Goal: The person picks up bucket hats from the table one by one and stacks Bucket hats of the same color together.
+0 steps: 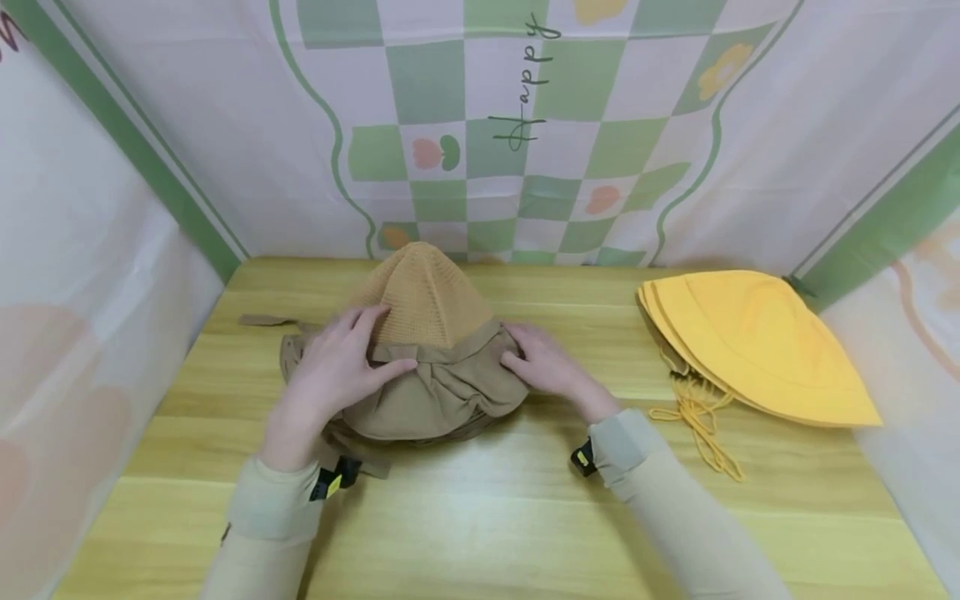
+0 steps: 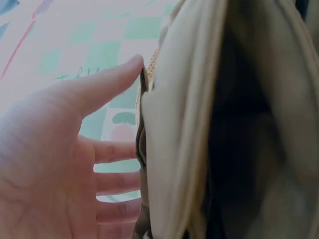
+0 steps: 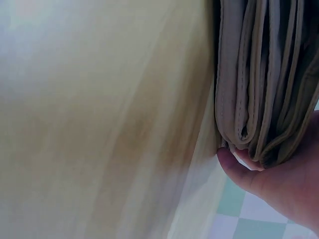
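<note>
A brown sun hat with a tan mesh crown and a gathered brim sits on the table, crown toward the back. My left hand rests on its left side, fingers spread and fairly straight, thumb across the band. In the left wrist view, the thumb and fingertips of the left hand meet the hat's fabric. At the right edge, my right hand pinches the brim. Folded brim layers lie between the thumb and fingers of the right hand in the right wrist view.
Yellow hats, stacked together, lie at the right of the wooden table, with yellow cords trailing from them. A brown strap sticks out left of the brown hat. Printed curtains close off the back and both sides.
</note>
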Tool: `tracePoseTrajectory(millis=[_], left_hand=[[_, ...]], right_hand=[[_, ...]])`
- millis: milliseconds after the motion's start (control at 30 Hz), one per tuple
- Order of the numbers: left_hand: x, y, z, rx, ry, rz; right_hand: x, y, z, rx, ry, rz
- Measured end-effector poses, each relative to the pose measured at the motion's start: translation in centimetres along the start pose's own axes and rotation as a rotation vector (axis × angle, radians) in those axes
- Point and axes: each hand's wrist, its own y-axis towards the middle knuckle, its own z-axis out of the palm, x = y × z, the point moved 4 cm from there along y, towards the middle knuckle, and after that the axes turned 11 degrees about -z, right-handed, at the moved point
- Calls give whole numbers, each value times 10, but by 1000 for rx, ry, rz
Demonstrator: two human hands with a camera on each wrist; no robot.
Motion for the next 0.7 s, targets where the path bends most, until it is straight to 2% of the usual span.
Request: tracePoseTrajectory(millis=[200,433,567,700], left_hand=[[0,2,6,8,57,-34],[5,3,10,65,84,-116],[9,5,12,78,112,-152],[16,10,14,97,126,-174]], right_hand=[[5,-2,4,-34,9,-15],[20,-3,16,-155,27,-159],[32,-1,25,-132,5,-186],[43,0,32,-66,-2,-144]])
